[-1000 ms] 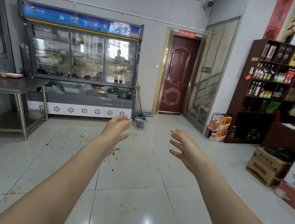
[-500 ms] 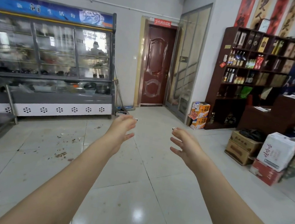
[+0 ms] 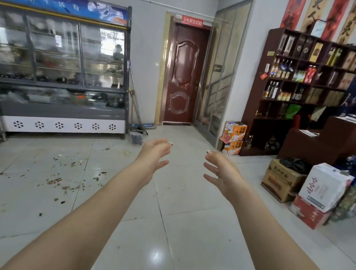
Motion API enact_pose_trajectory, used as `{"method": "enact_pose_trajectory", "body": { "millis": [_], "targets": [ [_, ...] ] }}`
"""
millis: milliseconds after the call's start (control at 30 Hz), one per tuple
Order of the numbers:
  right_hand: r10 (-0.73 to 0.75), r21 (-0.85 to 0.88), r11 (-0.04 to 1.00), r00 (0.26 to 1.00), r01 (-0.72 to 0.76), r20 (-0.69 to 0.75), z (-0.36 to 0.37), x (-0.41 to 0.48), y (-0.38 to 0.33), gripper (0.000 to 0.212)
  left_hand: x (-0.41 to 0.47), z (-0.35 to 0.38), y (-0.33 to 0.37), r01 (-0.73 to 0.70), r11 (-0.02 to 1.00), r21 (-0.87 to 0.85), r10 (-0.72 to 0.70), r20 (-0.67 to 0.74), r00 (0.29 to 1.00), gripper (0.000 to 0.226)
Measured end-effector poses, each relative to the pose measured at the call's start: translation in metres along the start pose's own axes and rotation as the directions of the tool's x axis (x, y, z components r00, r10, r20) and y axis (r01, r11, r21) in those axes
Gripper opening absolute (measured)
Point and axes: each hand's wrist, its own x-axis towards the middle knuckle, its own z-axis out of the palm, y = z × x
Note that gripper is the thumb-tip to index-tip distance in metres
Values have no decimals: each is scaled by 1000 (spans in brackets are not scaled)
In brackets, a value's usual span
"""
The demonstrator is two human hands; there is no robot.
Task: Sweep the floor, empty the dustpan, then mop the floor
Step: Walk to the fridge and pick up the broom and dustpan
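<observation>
**Left of the left fingers:** A display cabinet (image 3: 62,118) stands against the far wall. Debris (image 3: 55,180) lies scattered on the floor (image 3: 182,236), to the left of the fingers and nearer the camera. It is unswept, so sweeping is judged not begun.

**Beyond the left fingers:** Two long handles (image 3: 134,102) lean in the corner, with a small bucket (image 3: 136,137) just past the fingertips. These are judged to be cleaning tools, parked clear of the walkway. Whether a dustpan is among them cannot be told.

**Left hand** (image 3: 153,154): It is raised forward with the fingers apart and loosely bent, holding nothing.

**Right hand** (image 3: 222,171): It is in the same posture and empty. Both hands are probably held out ready to take a handle.

**Right of the right fingers:** Stacked cartons (image 3: 283,181) sit on the floor by the shelving.

**Change:** Against one second ago, the view has swung right. The steel table has left the left edge, and more cartons have entered at the right. The hand posture is unchanged. The bucket was covered by the left hand half a second ago and shows again.
</observation>
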Motion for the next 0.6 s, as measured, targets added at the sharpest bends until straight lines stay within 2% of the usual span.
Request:
{"method": "enact_pose_trajectory", "body": {
  "millis": [133, 267, 467, 600],
  "targets": [
    [16, -10, 1000, 1000, -16, 25, -29, 20, 2, 6, 11, 34, -15, 3, 1000, -9, -3, -18, 1000, 34],
    [40, -4, 999, 999, -40, 29, -46, 37, 6, 7, 26, 53, -26, 20, 1000, 1, -20, -36, 999, 34],
    [57, 16, 998, 998, -57, 11, -68, 82, 5, 38, 68, 75, -34, -4, 1000, 28, 6, -63, 998, 38],
    [64, 25, 998, 998, -65, 12, -73, 116, 7, 43, 104, 87, -42, -6, 1000, 21, 8, -73, 997, 36]
  ]
}}
